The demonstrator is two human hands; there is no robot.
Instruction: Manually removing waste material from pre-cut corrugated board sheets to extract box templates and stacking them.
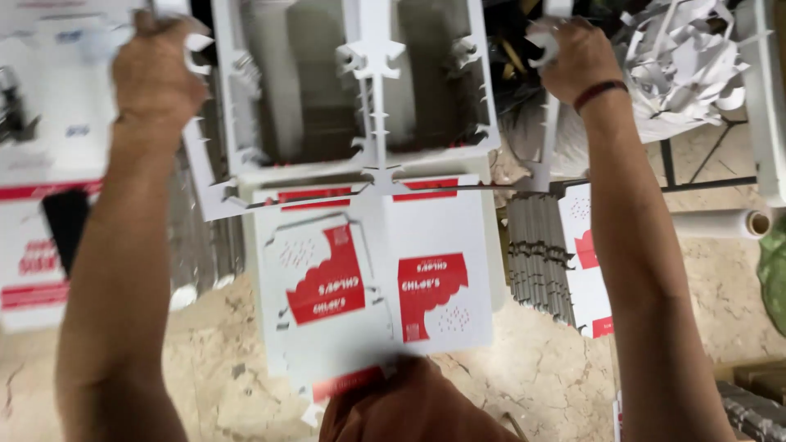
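Observation:
My left hand and my right hand are both raised and closed on the side strips of a white die-cut cardboard waste frame with jagged inner edges and large cut-out openings. The frame hangs above a stack of white printed carton sheets with red shapes on them, which lies below it near my knee. The frame's lower edge sits just over the top of the stack.
A heap of white cardboard scraps lies at the upper right. A pile of flat carton blanks stands right of the stack, more printed sheets at left. A roll of clear film lies on the marble floor.

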